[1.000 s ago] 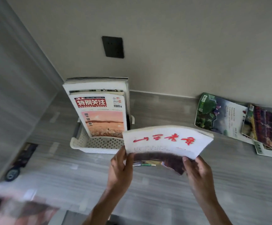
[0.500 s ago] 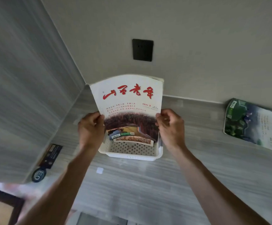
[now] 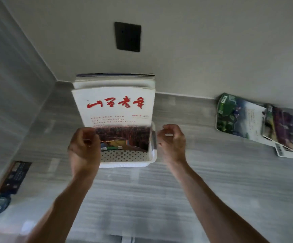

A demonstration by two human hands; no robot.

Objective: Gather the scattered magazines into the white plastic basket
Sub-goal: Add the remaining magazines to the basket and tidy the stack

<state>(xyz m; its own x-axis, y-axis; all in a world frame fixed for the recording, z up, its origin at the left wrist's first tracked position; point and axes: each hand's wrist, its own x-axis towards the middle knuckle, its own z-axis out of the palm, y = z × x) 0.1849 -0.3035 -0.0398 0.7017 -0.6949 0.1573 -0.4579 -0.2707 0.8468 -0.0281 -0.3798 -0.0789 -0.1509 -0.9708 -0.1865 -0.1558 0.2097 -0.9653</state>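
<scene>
A: Where is the white magazine [image 3: 114, 106] located?
B: It is stood upright at the front of a stack in the white basket [image 3: 128, 163], centre frame.

A: How are the hands positioned?
B: The left hand [image 3: 84, 149] is curled at the magazine's lower left corner; contact cannot be confirmed. The right hand [image 3: 172, 142] is loosely curled beside the basket, nothing held.

A: Other magazines?
B: Two magazines [image 3: 257, 123] are lying at the right edge.

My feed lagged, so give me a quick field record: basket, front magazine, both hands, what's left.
basket: white basket by the wall, magazines standing in it
front magazine: white cover, red title, upright in the basket
left hand: fingers curled at the cover's lower left edge; grip unclear
right hand: loosely curled, holding nothing, beside the basket
left to gather: loose magazines on the floor, right
</scene>
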